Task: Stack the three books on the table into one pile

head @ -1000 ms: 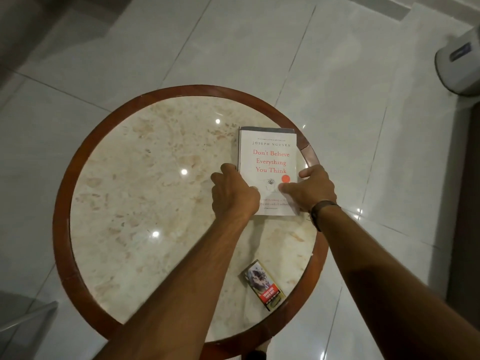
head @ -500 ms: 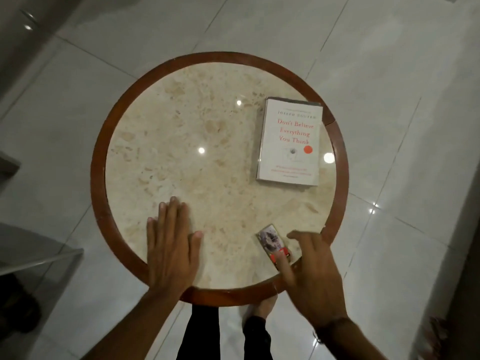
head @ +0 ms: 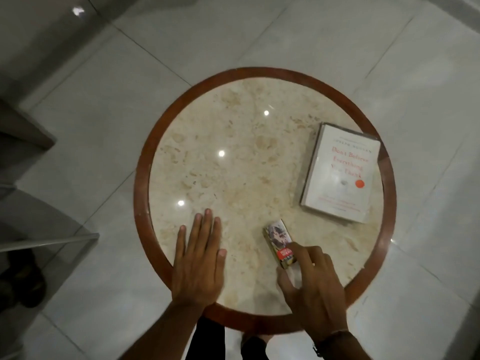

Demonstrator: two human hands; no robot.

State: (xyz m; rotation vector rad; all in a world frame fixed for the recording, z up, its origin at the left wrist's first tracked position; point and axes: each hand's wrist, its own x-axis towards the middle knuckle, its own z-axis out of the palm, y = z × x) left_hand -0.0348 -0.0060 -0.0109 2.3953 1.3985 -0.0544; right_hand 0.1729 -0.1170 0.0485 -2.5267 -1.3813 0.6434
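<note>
A white book with red lettering lies face up at the right side of the round marble table. Dark edges of something beneath it show along its far and left sides; how many books lie under it I cannot tell. My left hand rests flat, palm down, on the near left of the tabletop and holds nothing. My right hand is at the near edge, with thumb and fingers closed on the near end of a small printed box that lies on the marble.
The table has a raised brown wooden rim and stands on glossy white floor tiles. My legs show below the near rim. A grey furniture edge and dark shoes are on the floor at the left.
Both hands left the white book and drew back to the near edge. The left hand settled flat on the marble; the right hand reached the small box and closed on it. The view shifted.
</note>
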